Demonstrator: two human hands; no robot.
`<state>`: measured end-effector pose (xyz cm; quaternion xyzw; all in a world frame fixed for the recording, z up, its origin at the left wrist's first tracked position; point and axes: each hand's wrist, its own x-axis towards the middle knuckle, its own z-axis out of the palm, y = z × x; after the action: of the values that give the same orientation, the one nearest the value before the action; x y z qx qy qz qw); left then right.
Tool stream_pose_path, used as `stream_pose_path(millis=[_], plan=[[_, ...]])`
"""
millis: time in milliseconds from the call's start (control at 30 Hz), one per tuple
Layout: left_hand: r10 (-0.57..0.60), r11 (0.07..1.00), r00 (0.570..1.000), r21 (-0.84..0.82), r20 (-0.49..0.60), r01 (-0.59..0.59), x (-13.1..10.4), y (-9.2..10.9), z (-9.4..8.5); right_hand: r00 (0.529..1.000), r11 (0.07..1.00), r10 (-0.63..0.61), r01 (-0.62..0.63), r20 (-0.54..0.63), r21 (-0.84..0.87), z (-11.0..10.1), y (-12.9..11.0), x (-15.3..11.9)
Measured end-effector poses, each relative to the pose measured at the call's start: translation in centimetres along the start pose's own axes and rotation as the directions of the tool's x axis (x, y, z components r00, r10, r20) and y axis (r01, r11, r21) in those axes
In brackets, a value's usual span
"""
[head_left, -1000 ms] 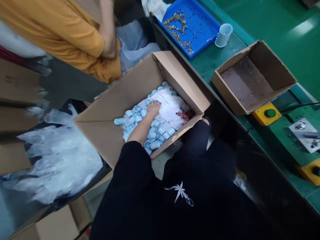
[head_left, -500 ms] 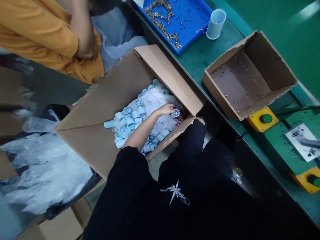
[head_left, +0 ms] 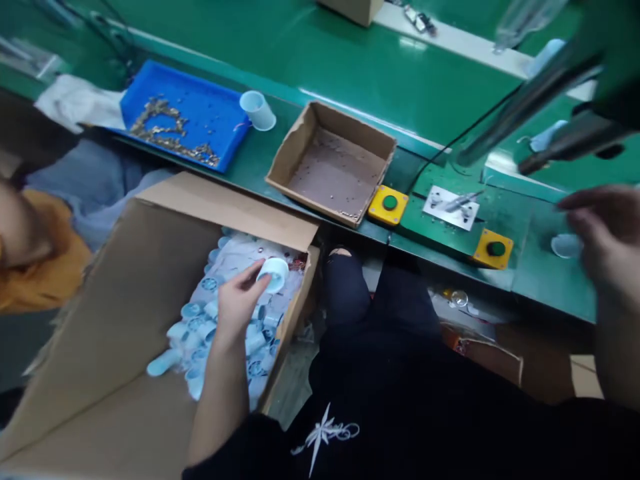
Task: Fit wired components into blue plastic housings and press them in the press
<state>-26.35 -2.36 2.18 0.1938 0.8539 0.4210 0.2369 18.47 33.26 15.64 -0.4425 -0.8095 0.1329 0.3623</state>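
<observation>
My left hand (head_left: 239,297) is closed on a light-blue plastic cup (head_left: 274,275), pinching its wall between thumb and fingers. It is above a large cardboard box (head_left: 145,267) holding several similar light-blue cups (head_left: 200,327) on white lining. At the right edge, my right hand (head_left: 613,233) is slightly blurred over the green bench (head_left: 540,280). Its thumb and forefinger are stretched out, a little apart, with nothing visible between them. Just below its fingertips is a pale, see-through-looking cup (head_left: 565,246).
Along the bench are a blue tray (head_left: 210,100) of small metal parts, a light-blue cup (head_left: 258,111) and a shallow cardboard box (head_left: 340,163). A metal fixture (head_left: 450,208) sits between two yellow button boxes (head_left: 387,205). A co-worker's arm (head_left: 23,227) is at left.
My view has swung right, bringing the fixture and my right hand into sight. My left hand has lifted the cup from inside the box and turned it.
</observation>
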Motion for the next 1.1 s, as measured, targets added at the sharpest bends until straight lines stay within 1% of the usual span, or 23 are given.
stream_pose_path(millis=[33, 67, 100, 133, 167, 200, 233, 333, 400, 467, 500, 533, 600, 667, 733, 767, 800, 900, 933, 967, 1000, 1033, 1100], plan=[[0.038, 0.999, 0.999, -0.011, 0.015, -0.038, -2.1, 1.3, -0.2, 0.976, 0.994, -0.071, 0.053, 0.205, 0.091, -0.3, -0.6, -1.7], [0.078, 0.997, 0.995, -0.021, 0.057, -0.077, -4.2, 2.6, 0.1, 0.891, 0.972, -0.18, 0.096, 0.416, 0.216, -0.1, -1.6, -3.9], [0.12, 0.992, 0.985, -0.043, 0.122, -0.115, -6.2, 3.8, 0.9, 0.799, 0.936, -0.283, 0.11, 0.53, 0.333, 0.6, -2.8, -6.4], [0.16, 0.986, 0.965, -0.075, 0.206, -0.148, -8.1, 4.8, 2.1, 0.733, 0.905, -0.331, 0.069, 0.594, 0.419, 1.8, -4.2, -9.1], [0.202, 0.978, 0.934, -0.114, 0.297, -0.175, -9.8, 5.7, 3.6, 0.679, 0.865, -0.384, 0.029, 0.625, 0.5, 3.4, -5.5, -11.8], [0.241, 0.968, 0.889, -0.159, 0.39, -0.193, -11.3, 6.3, 5.2, 0.663, 0.827, -0.413, -0.015, 0.624, 0.562, 5.0, -6.5, -14.3], [0.275, 0.959, 0.833, -0.202, 0.48, -0.199, -12.6, 6.8, 6.9, 0.667, 0.79, -0.427, -0.052, 0.61, 0.611, 6.7, -7.2, -16.5], [0.317, 0.945, 0.652, -0.287, 0.689, -0.157, -15.5, 7.1, 11.0, 0.63, 0.744, -0.388, -0.217, 0.673, 0.632, 10.2, -6.9, -20.6], [0.313, 0.946, 0.567, -0.3, 0.762, -0.118, -16.4, 7.1, 12.6, 0.544, 0.701, -0.371, -0.367, 0.753, 0.611, 10.6, -5.7, -22.1], [0.301, 0.95, 0.524, -0.3, 0.796, -0.09, -16.5, 7.3, 13.6, 0.44, 0.627, -0.368, -0.533, 0.819, 0.568, 10.1, -4.9, -23.3], [0.297, 0.95, 0.511, -0.301, 0.806, -0.078, -16.4, 7.5, 14.0, 0.411, 0.578, -0.358, -0.608, 0.838, 0.545, 9.7, -4.8, -23.8], [0.291, 0.952, 0.499, -0.299, 0.816, -0.067, -16.1, 7.7, 14.3, 0.405, 0.527, -0.33, -0.67, 0.853, 0.523, 9.4, -4.7, -24.3], [0.277, 0.953, 0.466, -0.301, 0.841, -0.024, -15.4, 8.0, 14.9, 0.426, 0.437, -0.242, -0.754, 0.872, 0.49, 8.7, -4.6, -25.1], [0.267, 0.946, 0.41, -0.318, 0.872, 0.06, -14.4, 8.0, 15.2, 0.402, 0.38, -0.19, -0.811, 0.896, 0.444, 8.4, -4.1, -25.3], [0.287, 0.918, 0.352, -0.361, 0.891, 0.164, -13.5, 7.7, 15.0, 0.357, 0.399, -0.156, -0.83, 0.921, 0.389, 8.6, -3.2, -24.9], [0.302, 0.903, 0.325, -0.379, 0.896, 0.205, -13.2, 7.4, 14.9, 0.367, 0.444, -0.104, -0.815, 0.925, 0.373, 8.8, -2.8, -24.6], [0.309, 0.895, 0.3, -0.382, 0.903, 0.229, -12.9, 7.1, 14.7, 0.418, 0.512, -0.018, -0.776, 0.908, 0.367, 9.1, -2.4, -24.3], [0.238, 0.924, 0.243, -0.297, 0.94, 0.241, -13.2, 5.9, 14.6, 0.679, 0.775, 0.246, -0.566, 0.691, 0.28, 9.9, -2.0, -23.3], [0.191, 0.938, 0.237, -0.248, 0.952, 0.24, -13.6, 5.4, 14.8, 0.734, 0.831, 0.263, -0.502, 0.626, 0.239, 10.0, -2.1, -23.1], [0.145, 0.947, 0.245, -0.206, 0.959, 0.247, -14.1, 4.9, 15.1, 0.757, 0.858, 0.246, -0.46, 0.605, 0.226, 10.1, -2.4, -23.0], [0.103, 0.949, 0.263, -0.174, 0.959, 0.264, -14.6, 4.4, 15.5, 0.75, 0.858, 0.219, -0.453, 0.625, 0.243, 10.2, -2.7, -23.0], [0.07, 0.945, 0.282, -0.154, 0.957, 0.288, -15.2, 3.9, 16.0, 0.719, 0.828, 0.195, -0.485, 0.667, 0.281, 10.3, -3.0, -23.1], [0.044, 0.933, 0.292, -0.143, 0.956, 0.329, -16.4, 3.0, 16.8, 0.617, 0.676, 0.173, -0.641, 0.768, 0.362, 10.7, -3.8, -24.0]])
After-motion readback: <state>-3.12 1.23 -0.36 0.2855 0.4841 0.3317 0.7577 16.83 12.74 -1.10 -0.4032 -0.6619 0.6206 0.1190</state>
